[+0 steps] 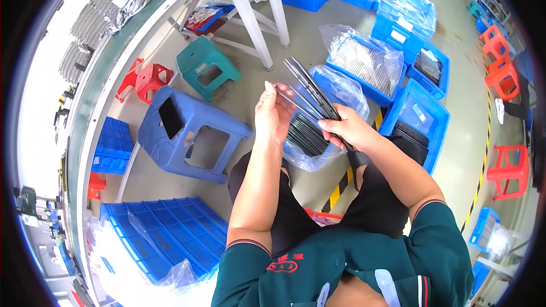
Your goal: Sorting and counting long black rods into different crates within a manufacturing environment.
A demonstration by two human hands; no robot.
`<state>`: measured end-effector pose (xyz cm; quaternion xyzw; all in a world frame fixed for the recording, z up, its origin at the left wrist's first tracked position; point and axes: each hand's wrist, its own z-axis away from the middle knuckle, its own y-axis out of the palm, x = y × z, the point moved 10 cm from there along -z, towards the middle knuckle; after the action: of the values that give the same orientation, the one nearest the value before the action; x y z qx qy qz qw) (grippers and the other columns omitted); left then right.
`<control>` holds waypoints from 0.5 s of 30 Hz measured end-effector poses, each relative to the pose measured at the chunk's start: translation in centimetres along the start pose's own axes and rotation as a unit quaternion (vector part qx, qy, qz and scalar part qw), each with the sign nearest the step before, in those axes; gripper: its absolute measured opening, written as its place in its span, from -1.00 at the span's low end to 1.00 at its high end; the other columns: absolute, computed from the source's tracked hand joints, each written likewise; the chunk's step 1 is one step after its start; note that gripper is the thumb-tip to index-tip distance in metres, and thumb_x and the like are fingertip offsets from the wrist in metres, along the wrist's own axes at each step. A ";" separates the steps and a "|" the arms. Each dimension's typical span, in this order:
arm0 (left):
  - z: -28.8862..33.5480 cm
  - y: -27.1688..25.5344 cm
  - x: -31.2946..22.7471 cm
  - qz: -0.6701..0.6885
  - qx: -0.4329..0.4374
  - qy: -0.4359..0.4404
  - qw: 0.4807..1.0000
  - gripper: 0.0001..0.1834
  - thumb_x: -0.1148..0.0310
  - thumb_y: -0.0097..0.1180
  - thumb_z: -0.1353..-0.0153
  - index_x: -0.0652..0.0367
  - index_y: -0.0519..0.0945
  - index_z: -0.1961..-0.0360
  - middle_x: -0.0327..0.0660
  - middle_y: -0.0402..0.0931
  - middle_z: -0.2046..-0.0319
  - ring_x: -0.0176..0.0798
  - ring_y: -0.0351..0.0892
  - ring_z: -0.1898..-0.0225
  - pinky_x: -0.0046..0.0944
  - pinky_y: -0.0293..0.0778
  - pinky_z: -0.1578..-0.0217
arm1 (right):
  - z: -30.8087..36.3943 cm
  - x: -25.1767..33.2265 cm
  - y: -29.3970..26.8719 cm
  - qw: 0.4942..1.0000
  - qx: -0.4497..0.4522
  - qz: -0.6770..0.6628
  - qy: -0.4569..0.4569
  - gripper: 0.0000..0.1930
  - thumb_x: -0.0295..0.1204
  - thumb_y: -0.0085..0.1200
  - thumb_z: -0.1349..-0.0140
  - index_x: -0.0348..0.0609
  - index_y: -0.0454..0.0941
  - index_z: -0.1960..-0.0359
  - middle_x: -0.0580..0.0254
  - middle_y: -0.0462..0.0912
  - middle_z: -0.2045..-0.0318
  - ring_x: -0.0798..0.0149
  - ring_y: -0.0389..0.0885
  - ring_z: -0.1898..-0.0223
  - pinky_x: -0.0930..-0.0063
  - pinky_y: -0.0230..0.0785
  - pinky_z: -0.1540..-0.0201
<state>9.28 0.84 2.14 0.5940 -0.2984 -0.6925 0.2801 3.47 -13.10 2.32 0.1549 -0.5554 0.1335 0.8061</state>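
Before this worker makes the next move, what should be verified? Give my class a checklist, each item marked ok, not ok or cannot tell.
1. Right hand closed round the bundle of black rods: ok.
2. Left hand gripping a rod: cannot tell; its fingers are beside a thin rod, contact unclear.
3. Dark rods visible inside the open clear plastic lining below the hands: ok.
4. Pale rods ahead free of plastic: not ok; clear film drapes over part of their bin.
5. Phone on the blue stool, apart from both hands: ok.
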 end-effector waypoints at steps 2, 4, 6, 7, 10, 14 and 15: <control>-0.2 0.0 -0.1 -0.037 0.013 0.024 0.999 -0.67 0.07 -0.06 -0.29 0.12 0.48 0.39 -0.28 0.48 0.48 -0.39 0.43 0.44 -0.35 0.38 0.36 | -0.3 0.0 0.3 1.000 -0.005 -0.017 -0.004 -0.84 -0.42 0.01 -0.19 -0.19 0.29 0.39 0.28 0.43 0.63 0.50 0.30 0.79 0.61 0.14 0.76; 0.2 1.5 1.0 -0.017 0.037 0.009 0.999 -0.69 0.11 -0.07 -0.30 0.12 0.47 0.41 -0.30 0.46 0.49 -0.39 0.42 0.43 -0.37 0.37 0.38 | -0.3 0.1 0.4 0.995 0.010 -0.095 0.015 -0.85 -0.43 0.02 -0.18 -0.18 0.30 0.39 0.28 0.42 0.64 0.49 0.30 0.79 0.61 0.13 0.77; -0.1 1.2 1.6 -0.016 0.036 -0.002 0.999 -0.69 0.11 -0.07 -0.30 0.12 0.47 0.41 -0.31 0.46 0.49 -0.39 0.42 0.43 -0.37 0.37 0.38 | -0.4 0.4 0.1 0.994 -0.003 -0.113 0.010 -0.85 -0.44 0.04 -0.17 -0.18 0.30 0.39 0.27 0.41 0.65 0.49 0.30 0.79 0.61 0.12 0.78; 0.0 1.1 1.9 -0.013 0.030 -0.012 0.999 -0.70 0.12 -0.08 -0.31 0.12 0.47 0.41 -0.31 0.45 0.49 -0.40 0.42 0.42 -0.37 0.37 0.39 | -0.5 0.3 0.1 0.994 -0.010 -0.109 0.006 -0.85 -0.45 0.04 -0.17 -0.18 0.30 0.38 0.27 0.41 0.65 0.49 0.30 0.79 0.61 0.12 0.78; 1.0 1.8 3.8 -0.106 0.039 -0.016 0.993 -0.70 0.13 -0.11 -0.32 0.12 0.47 0.40 -0.29 0.46 0.49 -0.39 0.39 0.50 -0.40 0.35 0.42 | -0.7 0.3 0.2 0.984 -0.039 -0.172 -0.015 -0.87 -0.45 0.02 -0.18 -0.23 0.34 0.38 0.28 0.41 0.66 0.49 0.30 0.80 0.62 0.13 0.79; 1.4 2.3 3.8 -0.084 0.011 -0.015 0.996 -0.70 0.15 -0.12 -0.34 0.12 0.46 0.42 -0.30 0.45 0.54 -0.45 0.33 0.55 -0.48 0.29 0.47 | -1.3 0.9 -0.6 0.989 -0.062 -0.125 -0.053 -0.83 -0.43 0.02 -0.20 -0.26 0.34 0.29 0.23 0.46 0.60 0.44 0.43 0.68 0.59 0.26 0.71; 1.0 2.0 3.4 -0.102 0.016 -0.006 0.995 -0.70 0.14 -0.13 -0.34 0.12 0.45 0.42 -0.30 0.44 0.55 -0.46 0.32 0.56 -0.48 0.26 0.49 | -1.8 0.6 -1.7 0.990 -0.095 -0.073 -0.073 -0.82 -0.40 0.03 -0.20 -0.25 0.35 0.29 0.24 0.47 0.59 0.44 0.43 0.68 0.60 0.26 0.70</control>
<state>7.86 -2.90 1.49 0.6218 -0.2493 -0.7159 0.1966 5.81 -13.89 2.11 0.1273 -0.6101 0.0092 0.7820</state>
